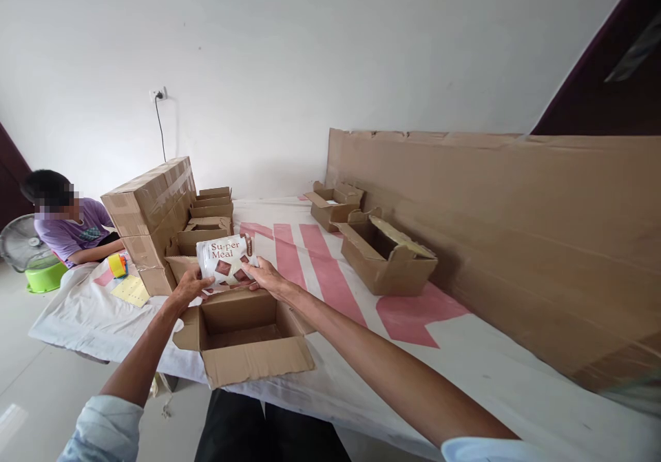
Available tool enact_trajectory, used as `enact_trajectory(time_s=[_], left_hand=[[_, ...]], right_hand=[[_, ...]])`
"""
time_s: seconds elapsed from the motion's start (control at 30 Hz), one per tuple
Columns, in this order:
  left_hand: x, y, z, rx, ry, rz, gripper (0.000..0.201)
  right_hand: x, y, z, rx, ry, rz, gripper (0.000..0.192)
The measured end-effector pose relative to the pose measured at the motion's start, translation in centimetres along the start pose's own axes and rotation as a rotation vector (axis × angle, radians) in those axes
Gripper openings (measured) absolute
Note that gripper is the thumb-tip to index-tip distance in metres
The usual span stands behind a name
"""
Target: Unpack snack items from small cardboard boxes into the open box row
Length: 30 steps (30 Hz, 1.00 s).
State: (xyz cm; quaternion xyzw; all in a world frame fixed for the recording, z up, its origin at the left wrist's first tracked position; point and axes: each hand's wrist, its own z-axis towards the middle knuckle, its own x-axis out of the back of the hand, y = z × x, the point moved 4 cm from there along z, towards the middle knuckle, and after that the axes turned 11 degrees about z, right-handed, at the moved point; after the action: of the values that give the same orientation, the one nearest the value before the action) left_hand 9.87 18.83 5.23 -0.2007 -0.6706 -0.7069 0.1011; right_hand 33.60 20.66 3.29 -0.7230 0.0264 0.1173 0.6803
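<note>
A white food pouch (pixel 226 264) printed "Super Meal", with brown squares on its front, is held upright between both hands. My left hand (pixel 190 288) grips its lower left edge, fingers closed on it. My right hand (pixel 267 276) pinches the right side. Just below the pouch, an open cardboard box (pixel 258 362) stands at the near table edge with its flaps folded outward. The visible part of its inside shows bare cardboard.
Several open boxes (pixel 189 243) line a stacked carton wall (pixel 158 217) on the left. Two more, a nearer box (pixel 390 259) and a farther box (pixel 335 207), stand by a tall cardboard panel (pixel 490 235). A person (pixel 77 221) sits beyond the cartons near a fan (pixel 23 242). A yellow-orange tape dispenser (pixel 118 265) lies left.
</note>
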Motion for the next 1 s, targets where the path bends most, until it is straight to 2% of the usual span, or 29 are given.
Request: enact_trajectory(time_s=[0.57, 0.87, 1.0], left_hand=[[-0.4, -0.6, -0.3, 0.008, -0.011, 0.006, 0.052], [-0.3, -1.1, 0.1, 0.004, -0.003, 0.031, 0.055], [-0.1, -0.4, 0.3, -0.058, 0.032, 0.033, 0.055]], right_hand=[[-0.3, 0.2, -0.4, -0.034, -0.019, 0.042, 0.021], [-0.5, 0.2, -0.3, -0.031, -0.037, 0.089, 0.025], [-0.4, -0.6, -0.4, 0.027, -0.063, 0.144, 0.037]])
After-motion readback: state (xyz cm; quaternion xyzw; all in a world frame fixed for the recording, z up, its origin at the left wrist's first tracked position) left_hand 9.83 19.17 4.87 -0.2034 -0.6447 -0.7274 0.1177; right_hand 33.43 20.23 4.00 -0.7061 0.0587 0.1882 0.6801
